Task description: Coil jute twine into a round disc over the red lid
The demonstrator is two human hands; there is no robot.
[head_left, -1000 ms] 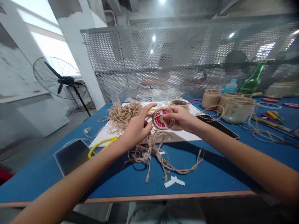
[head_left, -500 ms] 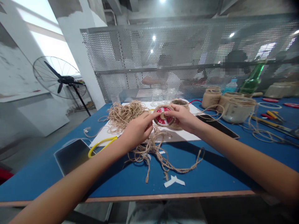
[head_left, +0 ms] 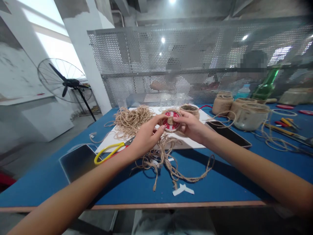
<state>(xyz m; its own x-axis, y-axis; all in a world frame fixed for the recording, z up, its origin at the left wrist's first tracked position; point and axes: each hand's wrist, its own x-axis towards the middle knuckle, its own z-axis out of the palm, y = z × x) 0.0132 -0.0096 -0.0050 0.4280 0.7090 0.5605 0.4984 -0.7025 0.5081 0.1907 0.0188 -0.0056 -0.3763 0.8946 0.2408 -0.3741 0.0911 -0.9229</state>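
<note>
A round red disc [head_left: 170, 126] with white marks has twine coiled at its centre and twine round its rim. My right hand [head_left: 192, 125] grips its right side, thumb on the face. At the left edge, my left hand [head_left: 149, 132] holds it between fingers and thumb. Below my hands lies a loose tangle of twine [head_left: 161, 155], with a bigger heap of twine [head_left: 133, 119] to the left on a white sheet [head_left: 195, 143]. Yellow-handled scissors [head_left: 109, 151] rest beside my left wrist. Directly behind the disc stands a twine-wrapped jar [head_left: 192, 110].
Glass jars [head_left: 165, 101] stand at the back before a perforated metal screen [head_left: 137, 65]. To the right are a dark tablet [head_left: 228, 133], twine-wrapped jars [head_left: 222, 102], a green bottle [head_left: 265, 86] and tools [head_left: 286, 122]. Another dark tablet [head_left: 77, 163] lies left; white scraps [head_left: 183, 190] lie near the front edge.
My left index finger has drawn back from the disc's face to its left edge, and the thumb has come up. More of the central coil and of the scissors now shows.
</note>
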